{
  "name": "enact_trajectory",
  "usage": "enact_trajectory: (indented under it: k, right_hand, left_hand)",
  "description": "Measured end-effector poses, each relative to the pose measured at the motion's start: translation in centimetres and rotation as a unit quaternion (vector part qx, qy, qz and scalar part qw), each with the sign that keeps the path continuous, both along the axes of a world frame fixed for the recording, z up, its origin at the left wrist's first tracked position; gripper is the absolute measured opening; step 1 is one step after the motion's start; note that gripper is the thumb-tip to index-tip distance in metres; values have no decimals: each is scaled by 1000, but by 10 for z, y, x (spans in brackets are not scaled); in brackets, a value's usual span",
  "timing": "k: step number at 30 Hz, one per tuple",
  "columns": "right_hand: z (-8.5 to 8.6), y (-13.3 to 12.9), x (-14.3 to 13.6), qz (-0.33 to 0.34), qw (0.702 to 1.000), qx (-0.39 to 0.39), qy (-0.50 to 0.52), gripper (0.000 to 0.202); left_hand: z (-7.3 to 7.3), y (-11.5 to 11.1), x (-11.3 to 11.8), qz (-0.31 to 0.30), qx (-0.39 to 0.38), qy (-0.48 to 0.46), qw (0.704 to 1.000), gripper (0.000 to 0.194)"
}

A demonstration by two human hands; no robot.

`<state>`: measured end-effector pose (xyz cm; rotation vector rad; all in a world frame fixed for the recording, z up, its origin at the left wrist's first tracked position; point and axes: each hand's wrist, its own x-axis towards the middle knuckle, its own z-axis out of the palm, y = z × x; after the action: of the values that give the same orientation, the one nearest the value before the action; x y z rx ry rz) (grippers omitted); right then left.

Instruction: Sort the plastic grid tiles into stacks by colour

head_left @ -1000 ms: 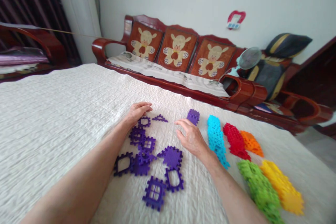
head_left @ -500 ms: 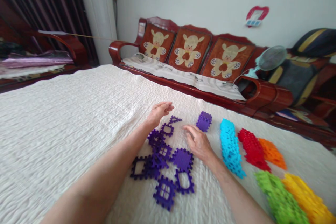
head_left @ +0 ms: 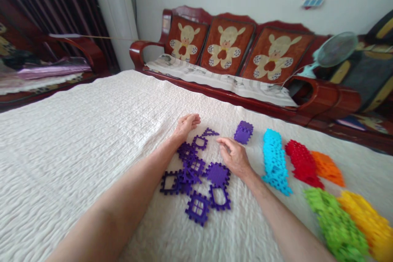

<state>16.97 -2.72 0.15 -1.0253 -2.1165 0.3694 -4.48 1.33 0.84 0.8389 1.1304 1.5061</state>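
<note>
Several purple toothed tiles lie loosely on the white quilted cover, among them a solid square [head_left: 218,174], a window-shaped piece [head_left: 198,208], an open frame [head_left: 220,197] and a small triangle [head_left: 210,132]. My left hand [head_left: 188,124] is just left of the triangle, fingers stretched out and nothing in it. To the right of the loose tiles, my right hand [head_left: 233,154] hovers with fingers curved and apart, holding nothing. Beyond it sits a small purple stack [head_left: 243,132].
To the right lie rows of light blue [head_left: 274,161], red [head_left: 303,163], orange [head_left: 327,168], green [head_left: 336,223] and yellow [head_left: 367,223] pieces. A wooden sofa [head_left: 328,94] with cushions and a fan [head_left: 336,49] stand behind the cover [head_left: 92,131].
The camera view has tilted down and shifted, so the sofa and tiles appear displaced. Both hands keep nearly the same places over the cover, still holding nothing.
</note>
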Motion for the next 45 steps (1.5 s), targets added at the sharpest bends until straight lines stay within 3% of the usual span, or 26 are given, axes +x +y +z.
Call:
enact_trajectory:
  k: [8,16,20,25,29,32,34,39,45]
  right_hand:
    - [-5,0,2,-43,992,-76,89,25]
    - [-3,0,2,-41,992,-83,91,23]
    - [-3,0,2,-46,989,-103,100,23]
    - [-3,-3,2,-52,985,-123,106,22]
    - [22,-21,17,29,975,-212,62,31]
    - [50,-46,29,129,954,-265,-58,58]
    - [62,-62,32,154,944,-255,-140,72]
    - [60,-80,25,95,946,-200,-235,60]
    - [63,-68,34,137,953,-220,-157,56]
  left_hand:
    - [4,-9,33,-5,-30,-40,999,30]
    - [1,-8,9,-16,-5,-88,996,30]
    - [-4,-2,15,-54,2,-23,998,26]
    - [-12,5,29,-16,32,71,997,21]
    - [-17,6,29,-17,58,139,988,20]
    - [-18,7,28,-19,68,160,985,21]
    - [-19,8,27,-21,70,154,985,22]
    - [-20,9,27,-21,70,151,986,22]
    - [-19,9,28,-17,51,143,988,21]
